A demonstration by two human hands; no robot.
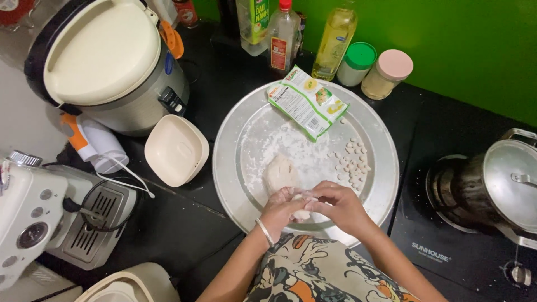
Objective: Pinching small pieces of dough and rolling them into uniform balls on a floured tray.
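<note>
From the head view, the round metal tray (pixel 235 184) anchors everything. Over its near rim the left hand (pixel 281 208) and right hand (pixel 339 206) press together, pinching a small piece of dough (pixel 302 213) between the fingertips. Just beyond the hands, a larger dough lump (pixel 281 172) sits in scattered flour, with small dough balls (pixel 353 161) to its right. A green-and-white packet (pixel 307 102) lies at the tray's far edge. A rice cooker (pixel 106 64) stands left of the tray, bottles (pixel 333 42) behind it, a lidded pot (pixel 503 184) to the right.
</note>
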